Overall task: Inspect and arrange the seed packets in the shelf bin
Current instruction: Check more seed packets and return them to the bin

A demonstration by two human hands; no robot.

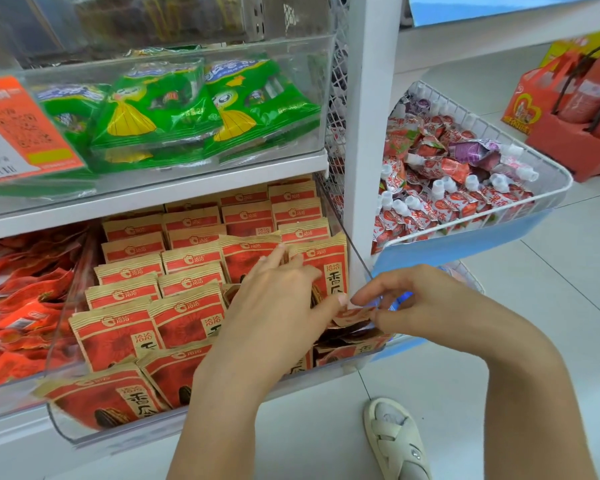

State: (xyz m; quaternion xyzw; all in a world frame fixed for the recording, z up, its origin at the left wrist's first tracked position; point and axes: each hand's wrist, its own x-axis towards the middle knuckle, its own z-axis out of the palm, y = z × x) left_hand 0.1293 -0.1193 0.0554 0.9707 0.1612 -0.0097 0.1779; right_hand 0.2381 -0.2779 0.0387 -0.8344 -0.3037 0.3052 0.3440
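1. Clear plastic shelf bin (59, 348) sits on the lower white shelf, filled with rows of brown-and-red paper seed packets (187, 261) standing on edge, printed faces forward.
2. At the bin's front left corner, two packets lie tipped forward against the front wall.
3. Left hand (274, 306) is inside the bin towards its right side, fingers straight and spread, resting on the upright packets there; fingertips lie against a packet top, nothing grasped that I can see.
4. Right hand (420, 299) is at the bin's right front corner, thumb and forefinger pinching the edge of one small red-and-brown seed packet (352, 315) lying flat on the jumbled packets in that corner.
5. Above the bin: a clear bin of green plastic snack bags (160, 109).
6. Left of the bin: loose red foil packets (14, 306).
7. Right of the bin, past the white shelf post (371, 133): a white wire basket (548, 168) of red-and-white spouted pouches.
8. Below the bin, on the pale floor tiles: a cream sandal (395, 441).
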